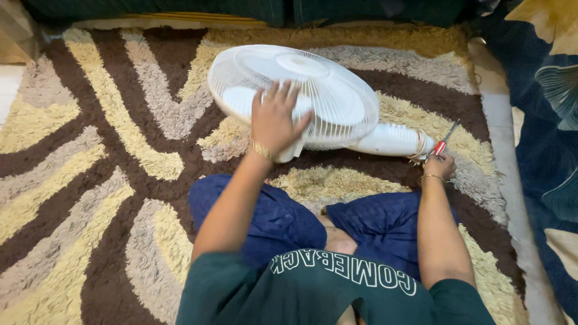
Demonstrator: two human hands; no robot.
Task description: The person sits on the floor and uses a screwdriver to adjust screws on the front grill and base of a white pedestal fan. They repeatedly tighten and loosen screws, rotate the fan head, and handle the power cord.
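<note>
A white table fan [337, 96] lies on its side on a shaggy rug [90, 150], its round wire grille facing up and left, its motor housing [391, 139] pointing right. My left hand [274, 117] rests flat on the front grille, fingers spread. My right hand [439, 165] is at the rear end of the motor housing, closed around a screwdriver [444, 142] with a red handle, its metal shaft pointing up and right. Both wrists wear gold bangles.
I sit cross-legged in blue trousers [271, 216] and a dark green shirt. The rug has brown, cream and grey swirls. A dark blue patterned cloth [548, 120] lies along the right edge, and dark green furniture [241, 9] stands at the top.
</note>
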